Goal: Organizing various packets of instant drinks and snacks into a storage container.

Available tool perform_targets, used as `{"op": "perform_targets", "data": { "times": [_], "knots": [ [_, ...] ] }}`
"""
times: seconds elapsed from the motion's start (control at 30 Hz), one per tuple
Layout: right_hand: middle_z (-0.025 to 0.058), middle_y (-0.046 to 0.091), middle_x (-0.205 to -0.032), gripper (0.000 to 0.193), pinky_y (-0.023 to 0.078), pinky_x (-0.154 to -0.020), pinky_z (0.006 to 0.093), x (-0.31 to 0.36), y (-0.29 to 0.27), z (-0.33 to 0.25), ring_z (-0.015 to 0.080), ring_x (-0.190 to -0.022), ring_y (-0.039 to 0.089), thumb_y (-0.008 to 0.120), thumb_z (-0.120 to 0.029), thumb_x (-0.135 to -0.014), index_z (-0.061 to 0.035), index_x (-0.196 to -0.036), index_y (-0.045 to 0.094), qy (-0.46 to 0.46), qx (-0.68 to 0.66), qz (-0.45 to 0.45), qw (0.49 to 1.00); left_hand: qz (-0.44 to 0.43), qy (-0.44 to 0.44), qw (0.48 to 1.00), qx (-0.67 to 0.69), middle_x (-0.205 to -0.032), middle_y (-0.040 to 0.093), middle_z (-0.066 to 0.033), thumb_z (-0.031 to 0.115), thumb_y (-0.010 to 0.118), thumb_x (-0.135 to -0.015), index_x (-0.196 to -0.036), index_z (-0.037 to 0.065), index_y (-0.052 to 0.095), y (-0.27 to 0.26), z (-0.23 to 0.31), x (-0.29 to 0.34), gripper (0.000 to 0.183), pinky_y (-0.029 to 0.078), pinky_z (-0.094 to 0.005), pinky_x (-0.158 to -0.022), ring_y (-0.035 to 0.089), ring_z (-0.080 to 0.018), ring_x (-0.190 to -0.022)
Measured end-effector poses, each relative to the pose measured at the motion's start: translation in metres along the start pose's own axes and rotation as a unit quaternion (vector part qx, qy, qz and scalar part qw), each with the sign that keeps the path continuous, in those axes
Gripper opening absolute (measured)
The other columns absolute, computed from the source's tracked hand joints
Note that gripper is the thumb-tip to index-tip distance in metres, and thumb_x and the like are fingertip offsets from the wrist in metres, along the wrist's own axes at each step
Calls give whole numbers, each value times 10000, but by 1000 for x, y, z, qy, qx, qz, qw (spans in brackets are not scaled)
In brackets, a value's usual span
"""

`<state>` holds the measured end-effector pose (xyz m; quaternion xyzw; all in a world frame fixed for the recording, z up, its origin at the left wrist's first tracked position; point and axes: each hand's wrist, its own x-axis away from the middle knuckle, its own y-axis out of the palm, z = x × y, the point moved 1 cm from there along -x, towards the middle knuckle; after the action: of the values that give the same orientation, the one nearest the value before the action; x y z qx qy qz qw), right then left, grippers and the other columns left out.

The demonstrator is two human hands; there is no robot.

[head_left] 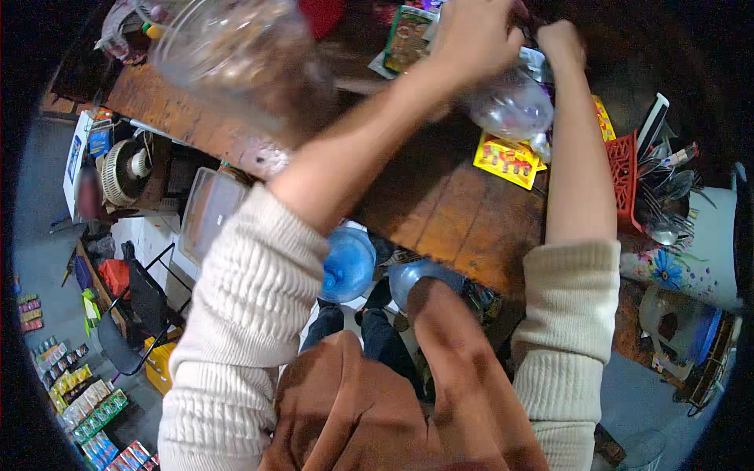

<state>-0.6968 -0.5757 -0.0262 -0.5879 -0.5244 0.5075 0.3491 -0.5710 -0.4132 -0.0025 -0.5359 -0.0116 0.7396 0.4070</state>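
Both my arms reach across the wooden table to its far side. My left hand is at the top edge, its fingers curled among small packets and partly cut off by the frame. Close by, my right hand is closed, knuckles up. What either hand holds is hidden. Beneath and between them lies a clear plastic bag, bulging and knotted-looking. A yellow sachet lies just nearer than the bag. Left of my left hand rests a green food packet.
A blurred clear plastic tub with brownish contents stands at the far left of the table. To the right, a red basket holds cutlery beside a flowered white container. Blue water jugs sit below the table edge; a fan stands left.
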Motion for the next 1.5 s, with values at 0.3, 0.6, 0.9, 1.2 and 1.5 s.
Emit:
{"op": "perform_targets", "data": {
  "times": [0.3,0.6,0.9,1.2,1.5],
  "knots": [
    [255,447,-1244,415,323,-1007,387,-61,70,62,348,-1196,410,406,-172,-832,-8,-1205,484,-17,-114,294,949,-313,-67,939,-128,-1072,577,-210,178,501,-768,-960,28,633,138,-54,-86,277,453,-397,-846,564,-314,-996],
    [186,585,-1015,315,461,-822,363,9,-20,-20,294,-970,566,579,-185,-794,-8,-1055,568,235,-338,173,895,7,-74,990,-118,-1034,539,-281,157,536,-799,-1102,-19,467,90,-61,-57,357,460,-428,-756,544,-389,-928],
    [134,608,-922,324,478,-730,323,5,-14,-14,235,-869,586,623,-224,-761,-18,-1010,609,152,-369,51,915,78,-463,727,500,-912,532,-62,290,514,-861,-1034,73,493,-24,23,23,278,460,-352,-717,532,-178,-763],
    [82,631,-828,336,495,-638,283,25,-30,11,176,-768,606,667,-263,-727,-28,-966,650,52,-378,-80,921,1,-480,646,593,-974,558,-50,377,386,-933,-1130,65,455,-125,64,84,376,492,-408,-821,560,-142,-738],
    [39,595,-855,369,498,-556,214,125,-77,-22,109,-698,574,659,-171,-741,0,-1053,562,-45,-517,-191,833,-72,-433,751,493,-1119,508,-108,295,463,-906,-1263,49,307,-215,72,117,461,522,-380,-759,580,-178,-814]
  ]
}}
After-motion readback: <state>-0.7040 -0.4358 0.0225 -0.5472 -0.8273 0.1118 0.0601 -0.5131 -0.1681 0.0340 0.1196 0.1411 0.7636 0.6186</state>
